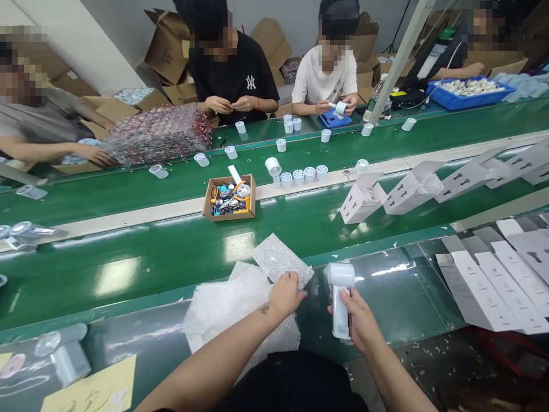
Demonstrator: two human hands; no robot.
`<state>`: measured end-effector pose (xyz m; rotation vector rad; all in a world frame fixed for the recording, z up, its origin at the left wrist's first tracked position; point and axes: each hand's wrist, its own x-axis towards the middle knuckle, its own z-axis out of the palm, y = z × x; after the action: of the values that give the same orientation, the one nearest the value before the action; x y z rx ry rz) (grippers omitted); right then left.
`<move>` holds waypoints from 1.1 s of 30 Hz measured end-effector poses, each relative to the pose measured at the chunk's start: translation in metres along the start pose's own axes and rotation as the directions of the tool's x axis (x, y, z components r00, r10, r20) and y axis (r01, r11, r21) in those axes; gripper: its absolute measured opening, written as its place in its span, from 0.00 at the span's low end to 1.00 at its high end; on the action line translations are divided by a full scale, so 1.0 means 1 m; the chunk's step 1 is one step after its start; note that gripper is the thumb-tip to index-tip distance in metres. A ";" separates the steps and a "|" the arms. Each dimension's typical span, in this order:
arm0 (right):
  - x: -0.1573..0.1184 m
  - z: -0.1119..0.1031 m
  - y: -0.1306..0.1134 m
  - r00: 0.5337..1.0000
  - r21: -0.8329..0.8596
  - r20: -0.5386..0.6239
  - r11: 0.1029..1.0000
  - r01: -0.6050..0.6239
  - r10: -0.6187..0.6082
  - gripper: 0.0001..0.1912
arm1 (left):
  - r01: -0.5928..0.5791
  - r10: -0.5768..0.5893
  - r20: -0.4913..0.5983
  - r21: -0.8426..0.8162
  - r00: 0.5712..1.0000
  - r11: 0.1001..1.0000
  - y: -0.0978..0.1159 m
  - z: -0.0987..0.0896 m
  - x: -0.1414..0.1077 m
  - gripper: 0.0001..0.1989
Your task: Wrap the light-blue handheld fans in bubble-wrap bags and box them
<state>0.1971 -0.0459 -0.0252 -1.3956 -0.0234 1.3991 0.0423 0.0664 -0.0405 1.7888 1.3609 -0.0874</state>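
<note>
My right hand [360, 320] is closed around the handle of a pale blue handheld fan [342, 276], shaped like a small hair dryer with a round head on top. To its left, my left hand [286, 293] has its fingers curled on the near edge of a bubble-wrap bag [278, 256], seemingly gripping it. Under that hand and forearm lies a loose pile of white translucent bags [214, 306]. Another fan [64, 352] in clear wrapping rests at the lower left, beside a yellow paper [96, 389] with handwriting.
A small carton [229, 216] of tools and parts stands on the green conveyor [171, 243]. Open white boxes [362, 203] line its right side, with more boxes [484, 286] near me at right. Several co-workers sit across, near white cups [281, 145] and a blue tray [458, 103].
</note>
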 end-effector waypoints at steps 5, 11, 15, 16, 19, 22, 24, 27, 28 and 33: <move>-0.010 -0.013 -0.011 0.985 -0.018 0.156 0.997 -0.069 0.071 0.28 | 0.000 0.000 0.026 -0.014 1.000 1.000 -0.019 0.011 0.007 0.02; -0.021 0.005 -0.008 0.899 -0.052 0.377 0.974 -0.221 0.224 0.37 | -0.104 0.121 0.044 -0.270 0.992 0.957 -0.010 -0.006 -0.012 0.09; -0.024 0.012 -0.006 0.910 -0.126 0.348 0.973 -0.194 0.227 0.30 | -0.144 0.134 -0.053 -0.393 0.990 0.908 -0.005 -0.022 -0.031 0.11; -0.026 0.012 -0.006 0.919 -0.139 0.326 0.973 -0.184 0.221 0.28 | -0.180 0.153 -0.100 -0.400 0.983 0.899 -0.004 -0.024 -0.036 0.11; -0.036 0.011 -0.008 0.933 -0.142 0.285 0.972 -0.185 0.219 0.23 | -0.407 0.333 -0.269 -0.300 0.904 0.863 -0.002 -0.028 -0.053 0.10; -0.051 0.013 -0.011 0.952 -0.075 0.223 0.977 -0.198 0.210 0.24 | -0.612 0.554 -0.337 -0.092 0.761 0.785 0.001 -0.026 -0.069 0.11; -0.060 0.016 -0.012 0.975 -0.033 0.155 0.987 -0.158 0.161 0.27 | -0.707 0.675 -0.305 0.008 0.672 0.707 0.005 -0.022 -0.078 0.12; -0.072 0.021 -0.010 0.989 -0.036 0.106 0.995 -0.095 0.098 0.34 | -0.814 0.810 -0.214 0.097 0.545 0.573 0.011 -0.017 -0.091 0.14; -0.074 0.023 -0.009 0.988 -0.034 0.114 0.994 -0.104 0.107 0.34 | -0.840 0.843 -0.167 0.111 0.511 0.531 0.013 -0.016 -0.095 0.14; -0.082 0.025 0.001 0.980 0.106 0.116 0.979 -0.175 0.163 0.27 | -0.840 0.844 0.062 -0.075 0.533 0.537 0.013 -0.020 -0.107 0.12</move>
<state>0.1536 -0.0844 0.0376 -1.2488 0.1076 1.5900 0.0016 -0.0018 0.0356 2.1963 0.2839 0.3846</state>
